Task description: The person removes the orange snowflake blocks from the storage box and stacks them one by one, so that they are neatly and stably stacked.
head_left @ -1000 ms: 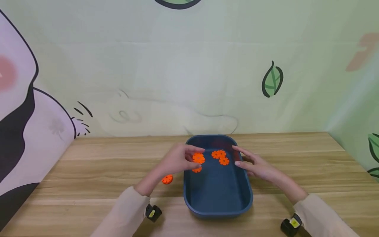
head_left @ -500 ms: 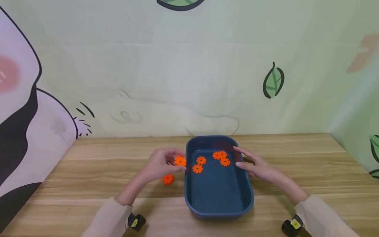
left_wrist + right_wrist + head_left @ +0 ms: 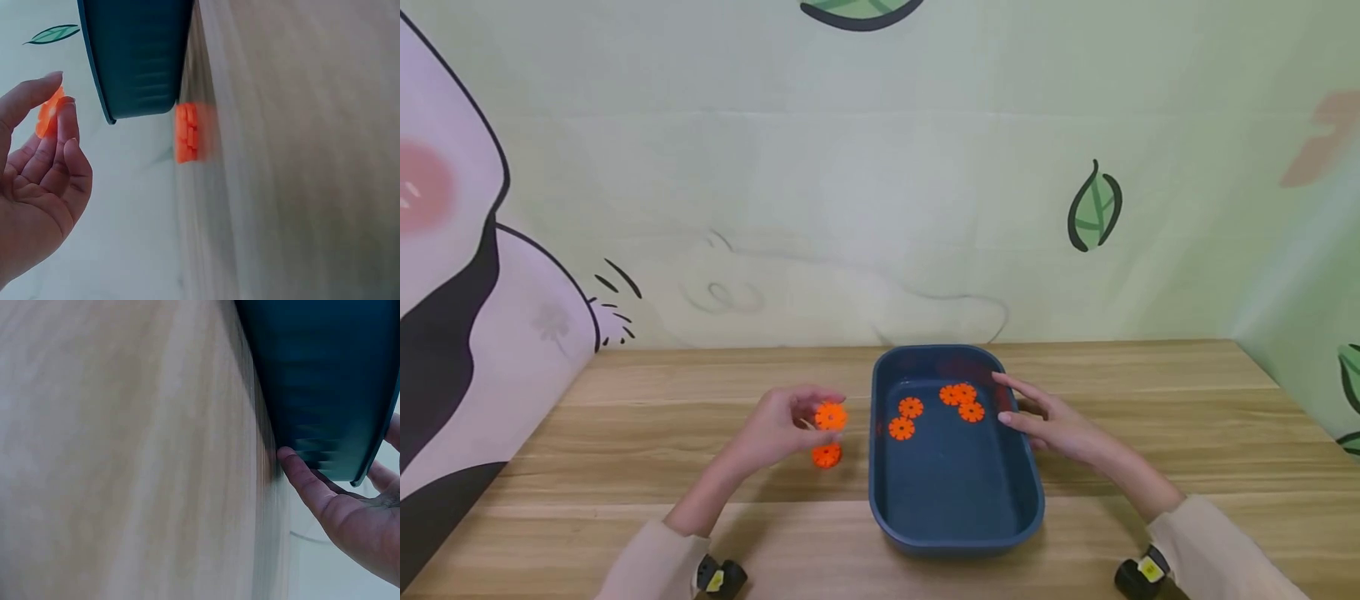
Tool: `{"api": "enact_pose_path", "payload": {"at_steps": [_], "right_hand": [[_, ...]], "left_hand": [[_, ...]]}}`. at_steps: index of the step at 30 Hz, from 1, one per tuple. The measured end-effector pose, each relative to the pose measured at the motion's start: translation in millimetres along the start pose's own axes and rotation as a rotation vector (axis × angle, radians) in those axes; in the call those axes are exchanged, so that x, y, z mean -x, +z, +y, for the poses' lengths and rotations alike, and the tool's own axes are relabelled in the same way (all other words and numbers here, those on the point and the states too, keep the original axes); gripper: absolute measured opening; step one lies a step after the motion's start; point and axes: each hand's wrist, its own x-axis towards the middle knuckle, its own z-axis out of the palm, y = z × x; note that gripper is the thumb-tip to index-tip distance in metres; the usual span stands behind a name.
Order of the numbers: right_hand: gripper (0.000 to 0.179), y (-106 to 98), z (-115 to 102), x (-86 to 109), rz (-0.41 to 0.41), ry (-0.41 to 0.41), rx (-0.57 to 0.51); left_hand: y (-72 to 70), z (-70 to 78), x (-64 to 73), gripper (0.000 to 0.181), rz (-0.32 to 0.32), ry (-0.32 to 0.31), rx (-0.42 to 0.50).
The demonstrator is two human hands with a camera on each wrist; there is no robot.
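In the head view my left hand [image 3: 778,425] pinches an orange snowflake disc [image 3: 831,416] between thumb and fingers, left of the blue tub [image 3: 955,533]. The same disc [image 3: 47,119] shows at the fingertips in the left wrist view. Just below that hand, a small stack of orange discs [image 3: 826,457] sits on the table; its layers [image 3: 186,133] show edge-on in the left wrist view. My right hand [image 3: 1056,425] holds the tub's right side, thumb and index finger over the rim. One finger touches the outer wall [image 3: 312,394] low down.
Several orange discs lie flat inside the tub, a pair [image 3: 902,428] at its left and a cluster [image 3: 971,412] farther back. The wooden table [image 3: 647,433] meets a printed backdrop [image 3: 850,208] behind the tub.
My left hand, pinching the disc, has moved left out of the tub to above the stack beside it. The right hand has stayed at the tub's rim.
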Motion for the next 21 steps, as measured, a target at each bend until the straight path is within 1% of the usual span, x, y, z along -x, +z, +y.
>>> {"api": "enact_pose_path", "payload": {"at_steps": [4, 8, 11, 16, 21], "right_hand": [[0.067, 1, 1, 0.2, 0.006, 0.004, -0.006], [0.067, 0, 0, 0.8, 0.006, -0.006, -0.003], [0.066, 1, 0, 1.0, 0.004, -0.010, 0.001], [0.066, 1, -1, 1.3, 0.001, -0.012, 0.007], [0.066, 1, -2, 1.5, 0.001, -0.009, 0.006]], "left_hand": [[-1.2, -4.5, 3.0, 0.041, -0.002, -0.034, 0.003], [-2.3, -10.0, 3.7, 0.040, -0.012, -0.043, -0.008], [-2.8, -13.8, 3.6, 0.039, -0.033, -0.055, -0.030], [-3.6, -18.6, 2.2, 0.036, -0.091, -0.085, -0.082], [-4.1, -24.8, -2.1, 0.035, -0.164, -0.081, -0.112]]}}
